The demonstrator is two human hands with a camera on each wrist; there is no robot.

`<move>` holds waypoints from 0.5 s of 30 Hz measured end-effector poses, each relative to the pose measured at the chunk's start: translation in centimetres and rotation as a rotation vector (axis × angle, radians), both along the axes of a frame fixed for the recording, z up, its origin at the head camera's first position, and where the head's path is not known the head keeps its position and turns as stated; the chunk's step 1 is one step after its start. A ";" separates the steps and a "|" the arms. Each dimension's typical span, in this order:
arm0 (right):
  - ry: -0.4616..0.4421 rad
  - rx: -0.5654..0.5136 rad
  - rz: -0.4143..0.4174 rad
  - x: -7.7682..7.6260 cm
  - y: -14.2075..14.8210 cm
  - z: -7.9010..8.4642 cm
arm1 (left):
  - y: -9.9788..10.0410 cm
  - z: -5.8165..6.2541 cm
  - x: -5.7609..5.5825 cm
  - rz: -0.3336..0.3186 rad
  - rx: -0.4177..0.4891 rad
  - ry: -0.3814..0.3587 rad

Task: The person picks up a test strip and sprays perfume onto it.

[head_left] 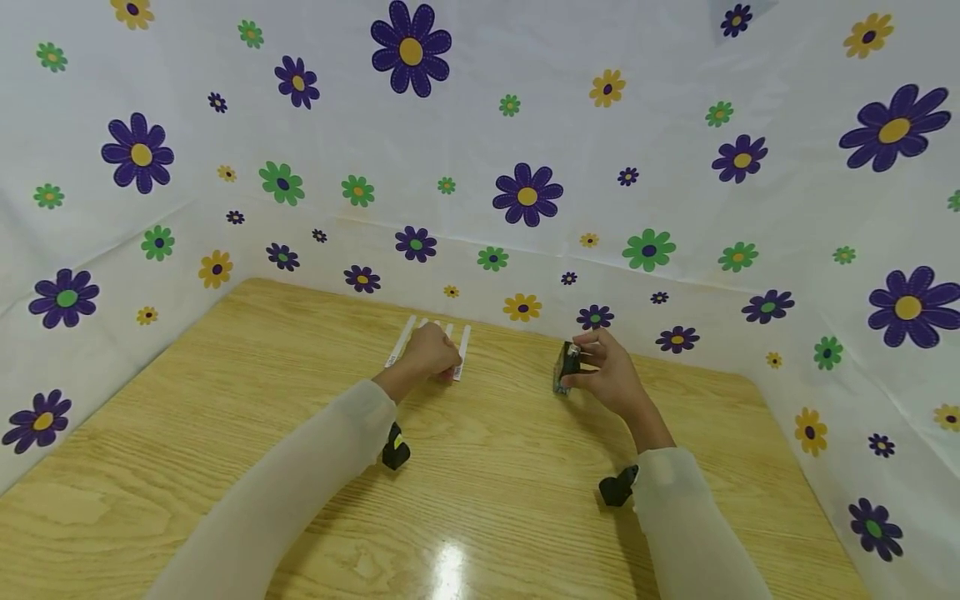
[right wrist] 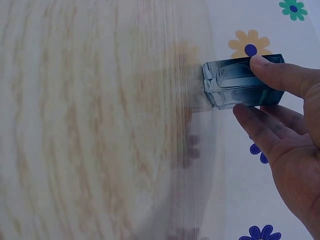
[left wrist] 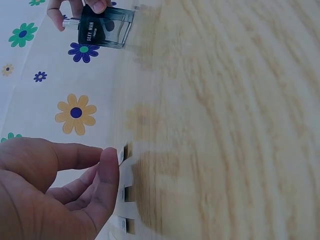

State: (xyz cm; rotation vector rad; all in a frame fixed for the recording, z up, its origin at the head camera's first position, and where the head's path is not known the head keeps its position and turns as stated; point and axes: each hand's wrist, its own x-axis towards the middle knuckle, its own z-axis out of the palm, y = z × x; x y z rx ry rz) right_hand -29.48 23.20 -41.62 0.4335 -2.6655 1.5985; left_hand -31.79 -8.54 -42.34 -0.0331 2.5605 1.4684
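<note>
My left hand (head_left: 429, 353) is over a row of several narrow white paper strips (head_left: 401, 343), lying side by side near the back of the table. In the left wrist view its thumb and index fingertips meet right at the end of one paper strip (left wrist: 121, 151), pinching there; the hand hides part of the row. To the right, my right hand (head_left: 613, 377) grips a perfume bottle (head_left: 567, 368) by its sides, thumb on one face and fingers on the other. The glass fades from clear to dark teal, with "SEXY MAN" lettering and a silver spray nozzle (left wrist: 71, 24). It stands upright, its base close over the table.
The pale wood table (head_left: 480, 467) meets a white flower-printed sheet (head_left: 465, 150) at the back and sides. Small black devices are strapped under the left wrist (head_left: 395, 450) and right wrist (head_left: 617, 487).
</note>
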 end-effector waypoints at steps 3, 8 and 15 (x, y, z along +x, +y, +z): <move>0.004 0.004 -0.002 0.1 0.1 0.1 | -0.2 0.1 0.1 -0.018 -0.005 0.025; 0.023 0.017 0.016 0.0 0.1 0.3 | -0.7 0.5 0.2 -0.037 -0.004 0.038; 0.039 0.109 0.028 0.2 0.4 0.7 | -1.9 1.0 0.5 -0.062 0.059 0.094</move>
